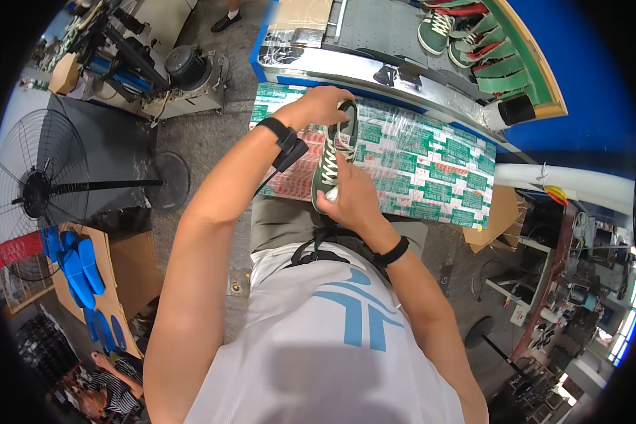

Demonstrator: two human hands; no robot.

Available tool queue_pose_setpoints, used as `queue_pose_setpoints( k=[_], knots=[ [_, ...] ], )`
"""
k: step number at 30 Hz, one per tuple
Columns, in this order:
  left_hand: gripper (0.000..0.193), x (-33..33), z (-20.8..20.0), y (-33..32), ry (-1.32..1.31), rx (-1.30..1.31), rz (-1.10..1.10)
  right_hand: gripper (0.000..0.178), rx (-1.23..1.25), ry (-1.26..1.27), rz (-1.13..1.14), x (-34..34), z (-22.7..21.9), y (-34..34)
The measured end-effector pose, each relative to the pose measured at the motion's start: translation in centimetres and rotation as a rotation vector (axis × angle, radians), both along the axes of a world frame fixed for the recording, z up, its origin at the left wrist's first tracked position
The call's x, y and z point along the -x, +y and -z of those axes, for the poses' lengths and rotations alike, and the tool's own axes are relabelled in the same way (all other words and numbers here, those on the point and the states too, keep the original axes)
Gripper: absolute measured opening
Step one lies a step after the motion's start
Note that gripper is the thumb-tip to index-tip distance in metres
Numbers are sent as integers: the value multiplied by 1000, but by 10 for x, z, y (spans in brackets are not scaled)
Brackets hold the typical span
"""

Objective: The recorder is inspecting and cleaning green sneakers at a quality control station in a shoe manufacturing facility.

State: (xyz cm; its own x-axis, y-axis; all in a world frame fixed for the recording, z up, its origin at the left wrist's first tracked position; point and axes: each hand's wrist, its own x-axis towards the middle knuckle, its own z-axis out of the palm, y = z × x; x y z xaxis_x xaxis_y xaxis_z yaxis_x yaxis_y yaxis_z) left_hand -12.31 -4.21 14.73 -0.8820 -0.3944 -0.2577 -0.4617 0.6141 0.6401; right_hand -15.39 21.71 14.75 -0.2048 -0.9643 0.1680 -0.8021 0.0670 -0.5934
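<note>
Sneaker (330, 150), dark green with white laces (328, 168), is between our two hands, over the tabletop (424, 169) with green-and-white printed covering; we cannot tell if its sole touches this surface. Its toe points toward our body and its opening is at the far end. Our left hand (323, 106) grips the collar, with the fingers bent at the edge of the opening. Our right hand (351, 196) is closed around the front part: the thumb presses beside the toe, and the index finger lies stretched along the laces. On both wrists we wear black bands. Beyond the tabletop, at the upper right, we see other green sneakers (434, 33). To our left stand a pedestal fan (37, 196) and, near it, blue sole-shaped pieces (74, 273) beside cardboard (136, 261).
</note>
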Motion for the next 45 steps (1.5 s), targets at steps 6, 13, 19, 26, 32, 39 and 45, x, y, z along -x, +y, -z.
queue_pose_setpoints(
  k=[6,13,19,26,32,39,45],
  knots=[
    [74,11,7,4,-73,172,67,82,-212,-405,150,6,-15,-9],
    [67,19,5,1,-24,149,55,68,-225,-452,-205,-55,-27,-16],
    [77,24,15,5,-107,119,30,84,-122,-400,-88,-13,-20,21],
    [91,37,26,28,-246,-82,-155,91,-89,0,24,22,-9,14],
    [86,41,18,32,-322,-114,-209,94,-125,150,-47,22,-24,67],
    [86,44,22,30,-351,-126,-196,94,-308,-94,50,5,-58,112],
    [87,26,29,29,-176,-135,-136,84,-8,-201,12,13,-9,39]
  ],
)
